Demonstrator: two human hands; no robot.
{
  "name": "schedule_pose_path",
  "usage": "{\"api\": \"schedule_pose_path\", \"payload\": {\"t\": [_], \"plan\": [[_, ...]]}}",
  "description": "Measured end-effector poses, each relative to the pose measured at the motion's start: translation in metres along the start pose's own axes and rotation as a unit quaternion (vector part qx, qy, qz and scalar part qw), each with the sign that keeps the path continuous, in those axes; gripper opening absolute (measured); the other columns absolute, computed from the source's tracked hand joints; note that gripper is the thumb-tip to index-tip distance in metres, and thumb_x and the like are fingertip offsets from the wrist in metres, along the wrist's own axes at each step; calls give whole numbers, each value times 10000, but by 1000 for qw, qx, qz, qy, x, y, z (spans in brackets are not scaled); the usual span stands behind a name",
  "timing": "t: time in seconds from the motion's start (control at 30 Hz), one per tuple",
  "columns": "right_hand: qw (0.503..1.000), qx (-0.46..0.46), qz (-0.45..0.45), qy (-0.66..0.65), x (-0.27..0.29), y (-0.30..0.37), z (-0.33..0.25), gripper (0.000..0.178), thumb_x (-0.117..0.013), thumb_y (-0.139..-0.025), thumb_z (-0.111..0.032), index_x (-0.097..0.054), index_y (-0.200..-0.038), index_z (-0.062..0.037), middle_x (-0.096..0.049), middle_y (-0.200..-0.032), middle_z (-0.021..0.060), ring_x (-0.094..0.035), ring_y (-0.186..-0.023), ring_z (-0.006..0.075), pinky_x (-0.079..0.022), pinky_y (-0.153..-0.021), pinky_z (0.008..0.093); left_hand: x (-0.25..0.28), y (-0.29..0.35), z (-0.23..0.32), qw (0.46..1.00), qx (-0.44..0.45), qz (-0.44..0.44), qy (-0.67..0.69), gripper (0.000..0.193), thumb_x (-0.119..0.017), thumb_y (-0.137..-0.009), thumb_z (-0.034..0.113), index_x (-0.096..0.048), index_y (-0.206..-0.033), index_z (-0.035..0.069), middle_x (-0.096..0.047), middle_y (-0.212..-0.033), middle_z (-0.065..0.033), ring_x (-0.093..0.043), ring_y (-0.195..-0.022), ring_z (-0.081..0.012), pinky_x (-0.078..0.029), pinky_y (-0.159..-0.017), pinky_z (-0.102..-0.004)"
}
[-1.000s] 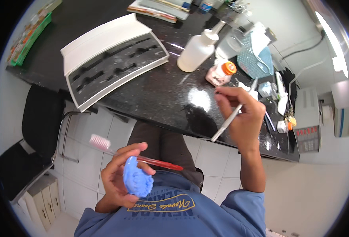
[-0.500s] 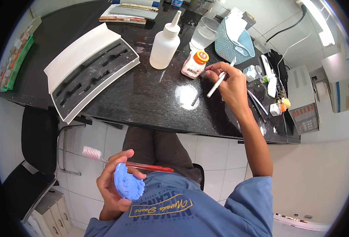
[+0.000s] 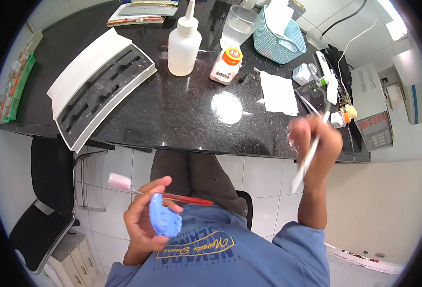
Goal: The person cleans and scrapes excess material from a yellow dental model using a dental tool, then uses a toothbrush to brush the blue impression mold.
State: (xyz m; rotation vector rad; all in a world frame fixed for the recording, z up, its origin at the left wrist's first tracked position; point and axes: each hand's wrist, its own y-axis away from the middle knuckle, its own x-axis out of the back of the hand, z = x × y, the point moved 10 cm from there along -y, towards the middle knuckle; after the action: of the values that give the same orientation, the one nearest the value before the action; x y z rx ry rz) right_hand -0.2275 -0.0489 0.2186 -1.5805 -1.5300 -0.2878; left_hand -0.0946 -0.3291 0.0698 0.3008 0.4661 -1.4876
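My left hand (image 3: pixel 141 217) is closed round a blue dental model (image 3: pixel 164 217) with moulded teeth, held over my lap. The same fingers also keep a toothbrush (image 3: pixel 182 198) with a red handle and pale pink bristles, lying crosswise behind the model. Over the table's front edge at right, my right hand (image 3: pixel 323 138) grips a slim white pen-like tool (image 3: pixel 307 161). Motion smears that hand and the tool, whose kind I cannot make out. A white tissue (image 3: pixel 279 94) lies on the table beyond it, and dark slim tools (image 3: pixel 302 103) lie beside the tissue.
On the black table (image 3: pixel 172 115) stand a squeeze bottle (image 3: pixel 183 50), an orange-capped jar (image 3: pixel 226 65), a cup of clear liquid (image 3: pixel 239 26) and a blue basket (image 3: pixel 280 48). An opened white case (image 3: pixel 146 70) lies at left. A control box (image 3: pixel 371 110) stands at right.
My right hand has moved right and nearer with the white tool, uncovering the tissue. The left hand, with model and toothbrush, has shifted slightly right in the picture, and the model has turned.
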Motion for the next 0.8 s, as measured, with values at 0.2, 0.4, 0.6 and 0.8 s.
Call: {"api": "schedule_pose_path", "payload": {"t": [0.2,0.4,0.6,0.8], "plan": [[945,55,-219,-236,-94,101,-43,279,-715,-913,-87,-708,-1188,-39,-742,-939,121,-731,-772,241,-573,-633,339,-62,-7,-18,977,26,-212,-2,865,-906,-676,200,-524,-1407,-63,-416,-1519,-301,-697,-1067,-297,-591,-923,-391],[899,-63,-252,-353,-107,138,-19,319,-688,-930,-57,-672,-1248,-27,-722,-928,118,-715,-750,246,-553,-626,334,-98,-6,-29,958,48,-279,-54,839,-866,-680,182,-523,-1410,-49,-379,-1557,-287,-610,-1238,-296,-584,-963,-410],[995,61,-53,-51,-27,115,2,488,-719,-816,76,-687,-1272,-96,-696,-869,87,-678,-704,206,-522,-583,339,-100,12,-44,965,115,-229,-45,804,-831,-712,198,-513,-1410,-45,-270,-1616,-249,-627,-1196,-240,-593,-935,-369],[995,-56,1,85,33,97,48,349,-689,-898,45,-715,-1227,-70,-682,-904,111,-635,-683,165,-484,-573,307,-93,13,-47,981,146,-127,-27,888,-864,-740,388,-496,-1386,-99,-410,-1495,-359,-728,-959,-247,-578,-847,-345]]}}
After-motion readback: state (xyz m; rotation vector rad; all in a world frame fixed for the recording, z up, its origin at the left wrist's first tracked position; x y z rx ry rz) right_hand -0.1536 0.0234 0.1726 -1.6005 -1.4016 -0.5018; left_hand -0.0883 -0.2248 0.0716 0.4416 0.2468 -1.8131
